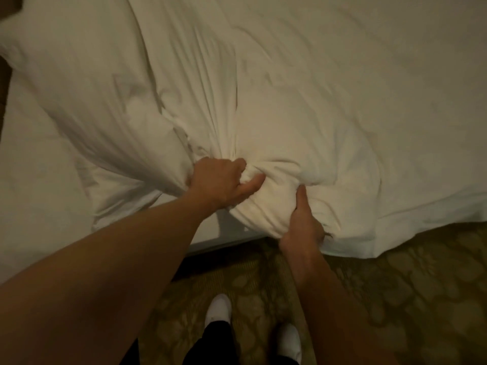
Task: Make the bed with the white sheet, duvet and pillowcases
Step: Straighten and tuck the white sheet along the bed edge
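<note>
A thick white duvet (303,106) lies rumpled over the bed and hangs past its near edge. My left hand (221,184) grips a bunched fold of the duvet, fingers curled into the cloth. My right hand (303,222) grips the same bunch from below and to the right, thumb pressed up against it. Between both hands the fabric is gathered into a rounded wad at the bed's edge. At the left the white sheet (34,164) covers the mattress. No pillowcases show.
The bed's near edge (224,241) runs just in front of me. A patterned olive carpet (395,299) covers the floor. My feet in white shoes (218,309) stand close to the bed. A dark strip shows at the far left edge.
</note>
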